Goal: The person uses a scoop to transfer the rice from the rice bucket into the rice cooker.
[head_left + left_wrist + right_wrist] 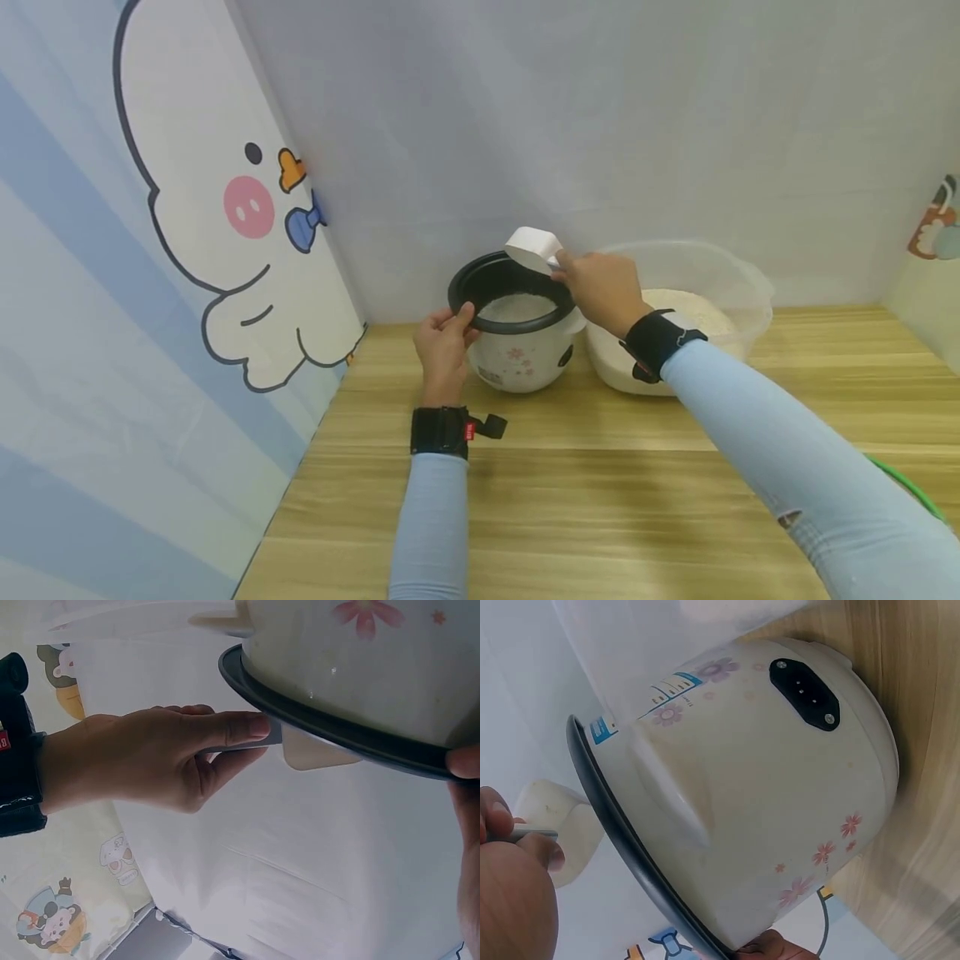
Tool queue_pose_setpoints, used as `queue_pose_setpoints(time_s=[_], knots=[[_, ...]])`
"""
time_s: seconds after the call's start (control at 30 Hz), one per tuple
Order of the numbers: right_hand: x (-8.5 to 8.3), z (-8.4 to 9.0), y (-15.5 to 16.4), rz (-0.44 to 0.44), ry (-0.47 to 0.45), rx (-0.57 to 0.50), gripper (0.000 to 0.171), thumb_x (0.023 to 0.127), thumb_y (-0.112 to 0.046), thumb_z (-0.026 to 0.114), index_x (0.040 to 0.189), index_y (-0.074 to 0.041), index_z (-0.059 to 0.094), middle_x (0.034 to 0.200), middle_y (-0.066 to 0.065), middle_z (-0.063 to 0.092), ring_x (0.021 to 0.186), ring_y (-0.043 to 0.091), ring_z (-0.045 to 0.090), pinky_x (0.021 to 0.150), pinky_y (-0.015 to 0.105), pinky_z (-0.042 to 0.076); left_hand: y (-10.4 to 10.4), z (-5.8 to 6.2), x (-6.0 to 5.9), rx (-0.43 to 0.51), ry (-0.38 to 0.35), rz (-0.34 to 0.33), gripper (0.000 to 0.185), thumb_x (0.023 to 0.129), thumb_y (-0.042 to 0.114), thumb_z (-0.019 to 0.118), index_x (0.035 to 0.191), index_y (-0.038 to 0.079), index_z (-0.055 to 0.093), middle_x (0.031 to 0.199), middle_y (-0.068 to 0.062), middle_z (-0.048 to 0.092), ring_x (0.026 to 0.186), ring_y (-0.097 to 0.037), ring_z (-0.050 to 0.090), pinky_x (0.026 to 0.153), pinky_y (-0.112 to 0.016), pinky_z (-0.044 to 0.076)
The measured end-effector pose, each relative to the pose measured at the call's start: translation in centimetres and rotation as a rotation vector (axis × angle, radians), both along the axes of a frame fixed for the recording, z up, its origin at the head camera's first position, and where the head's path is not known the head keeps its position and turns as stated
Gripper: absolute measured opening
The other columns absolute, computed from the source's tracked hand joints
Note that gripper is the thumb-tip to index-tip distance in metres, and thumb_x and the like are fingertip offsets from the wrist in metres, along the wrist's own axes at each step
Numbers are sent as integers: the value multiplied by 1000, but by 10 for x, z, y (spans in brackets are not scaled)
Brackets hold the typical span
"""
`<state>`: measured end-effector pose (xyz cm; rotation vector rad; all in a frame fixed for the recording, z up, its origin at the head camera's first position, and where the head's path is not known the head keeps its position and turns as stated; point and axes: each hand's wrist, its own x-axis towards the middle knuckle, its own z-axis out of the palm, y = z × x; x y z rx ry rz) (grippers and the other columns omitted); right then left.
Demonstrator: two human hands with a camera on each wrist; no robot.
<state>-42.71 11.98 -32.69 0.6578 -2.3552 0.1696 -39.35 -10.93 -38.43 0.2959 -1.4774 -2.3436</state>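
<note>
Nearest the head camera come two pale-blue sleeves with black wrist straps, reaching forward over the wooden table [600, 467]. Start at the grips. Fingers and thumb of the right hand [600, 287] are curled round the short handle of a white measuring cup [532, 248], pinching it; the cup is tipped over the far right edge of the rice cooker [519, 333], mouth facing down toward the pot. Fingers of the left hand [442, 342] curl against the cooker's black rim [468, 283] on the near left side, thumb on top of the rim, steadying the pot. White rice shows inside the cooker.

Outward from there: the cooker stands on the table near the back wall, a floral print on its pale body. Just to its right, touching or nearly so, sits a clear plastic tub [750, 279] holding more rice.

To do this pour well, I judge the cup should stay over the pot's opening, not over the rim, and tip steadily so grains do not scatter onto the wood; the left hand ought to hold the rim firmly so the light pot does not shift.

Hard to make out: whether any rice is left in the cup, since its mouth faces away. The wrist views show only the cooker's side and rim, not its contents. A green object at the right edge is cut off.
</note>
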Motion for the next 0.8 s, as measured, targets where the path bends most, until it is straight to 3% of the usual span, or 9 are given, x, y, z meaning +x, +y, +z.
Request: queue_pose_setpoints(time_s=[0.2,0.57,0.8], knots=[[-4,1,9,-6,17,-21,23,93,-33,61,97,-11,56,55,10,51,42,29,47,31,40,35,0,-1,-1,2,-2,5,42,81,6,75,112,-10,53,84,-8,57,63,-12,62,60,-22,57],[-8,7,42,-111,-86,-50,24,95,-32,57,104,-10,56,57,13,52,44,32,48,33,41,35,0,-1,-2,-3,-15,9,42,81,8,76,113,-9,54,84,-8,58,65,-13,62,61,-23,58],[-16,1,71,-165,-135,-58,22,97,-30,55,103,-9,55,56,11,49,44,31,47,32,39,34,-1,-1,-2,1,-20,-2,42,81,8,76,113,-9,53,85,-8,57,65,-13,62,61,-23,58]])
